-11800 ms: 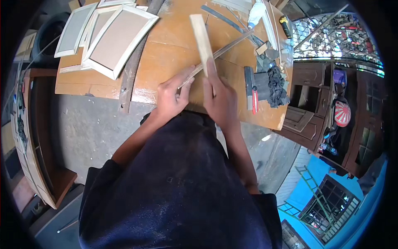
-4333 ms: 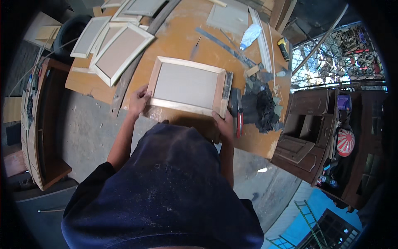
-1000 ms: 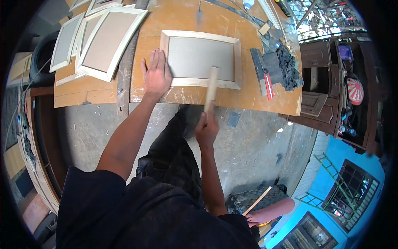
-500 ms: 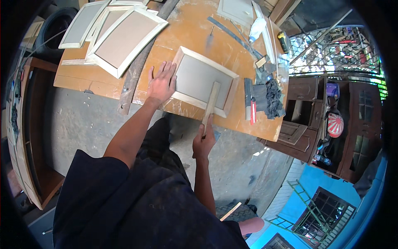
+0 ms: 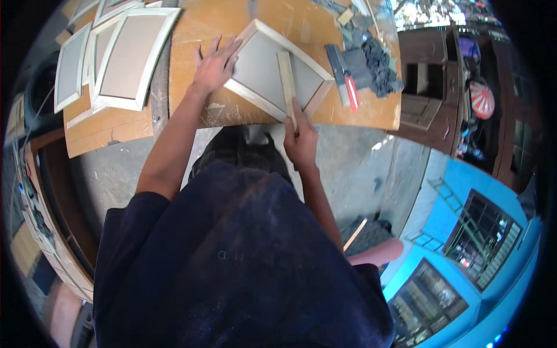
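Observation:
A panel with a pale wooden frame (image 5: 325, 93) and a grey centre (image 5: 258, 64) lies at an angle on the orange-brown worktable (image 5: 226, 113). My left hand (image 5: 213, 68) rests on its left edge, fingers spread and mostly straight. In my right hand (image 5: 301, 142), closed fingers grip the near end of a flat wooden strip (image 5: 286, 75). The strip stretches away from me over the grey centre and crosses the near rail. Whether its underside presses on the panel, I cannot tell.
More framed panels (image 5: 133, 55) overlap at the left of the table. To the right lie a red utility knife (image 5: 350, 93), a dark straight bar (image 5: 336, 66) and crumpled black cloth (image 5: 380, 66). A brown cabinet (image 5: 426, 87) stands beyond the table; another cabinet (image 5: 64, 197) is at left.
My view has shifted and turned. The framed panel has rotated clockwise against the table edge. The strip in my right hand has moved left across the panel; my left hand stays at its edge.

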A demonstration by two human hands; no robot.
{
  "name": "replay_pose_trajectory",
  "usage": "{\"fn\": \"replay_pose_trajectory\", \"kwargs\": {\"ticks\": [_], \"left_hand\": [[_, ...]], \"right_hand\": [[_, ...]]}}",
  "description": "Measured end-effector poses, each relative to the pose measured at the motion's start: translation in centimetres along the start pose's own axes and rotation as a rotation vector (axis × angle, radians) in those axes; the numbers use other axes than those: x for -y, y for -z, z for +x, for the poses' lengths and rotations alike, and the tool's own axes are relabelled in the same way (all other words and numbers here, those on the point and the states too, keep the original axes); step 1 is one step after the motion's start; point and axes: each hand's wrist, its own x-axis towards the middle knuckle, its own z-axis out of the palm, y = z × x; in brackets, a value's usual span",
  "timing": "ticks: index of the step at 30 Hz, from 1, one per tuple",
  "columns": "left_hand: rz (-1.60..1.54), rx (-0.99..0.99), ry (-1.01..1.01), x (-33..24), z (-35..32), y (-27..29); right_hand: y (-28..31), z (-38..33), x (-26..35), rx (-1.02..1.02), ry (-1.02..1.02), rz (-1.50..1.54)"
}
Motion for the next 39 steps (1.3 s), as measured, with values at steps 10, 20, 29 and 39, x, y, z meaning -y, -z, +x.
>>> {"fn": "replay_pose_trajectory", "kwargs": {"ticks": [10, 20, 29, 39], "left_hand": [[0.047, -0.223, 0.215, 0.6, -1.5, -2.6], [0.121, -0.258, 0.212, 0.6, -2.7, -2.3], [0.082, -0.132, 0.288, -1.4, -2.3, -1.6], [0.165, -0.08, 0.399, -2.0, -2.1, -1.4]], "right_hand": [[-2.2, 2.6, -0.4, 0.004, 0.005, -0.077], [-9.9, 12.1, 1.7, 0.169, 0.14, -0.017], [-8.3, 14.5, -2.3, 0.051, 0.156, -0.253], [-8.3, 15.1, -2.0, 0.094, 0.268, -0.19]]}}
